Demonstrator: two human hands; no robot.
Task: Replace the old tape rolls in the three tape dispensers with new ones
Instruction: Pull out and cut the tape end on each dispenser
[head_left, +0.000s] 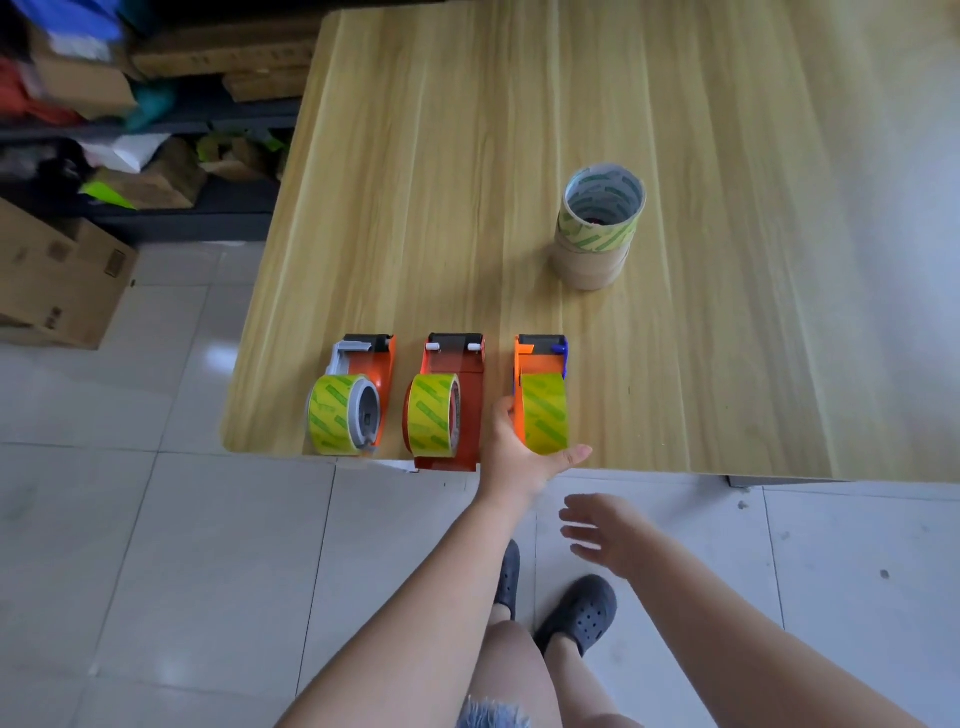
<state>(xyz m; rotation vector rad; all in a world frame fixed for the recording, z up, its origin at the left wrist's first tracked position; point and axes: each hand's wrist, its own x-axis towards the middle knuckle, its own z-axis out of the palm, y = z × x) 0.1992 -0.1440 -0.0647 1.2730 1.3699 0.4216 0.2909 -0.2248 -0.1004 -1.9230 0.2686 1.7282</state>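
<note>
Three tape dispensers stand in a row at the table's near edge, each carrying a yellow-green roll: a grey-and-orange one (358, 400) on the left, a red one (447, 410) in the middle, an orange-and-blue one (540, 400) on the right. My left hand (514, 457) cups the near end of the right dispenser, thumb on its left side and fingers under its roll. My right hand (597, 535) hovers below the table edge, fingers spread, holding nothing. A stack of tape rolls (597, 228) stands further back on the table, a thin printed core on top of brown ones.
The wooden table (467, 208) has its left edge beside dark shelves (156, 130) filled with boxes and bags. A cardboard box (57, 280) sits on the tiled floor at the left. My feet in dark clogs (576, 608) stand under the table's front edge.
</note>
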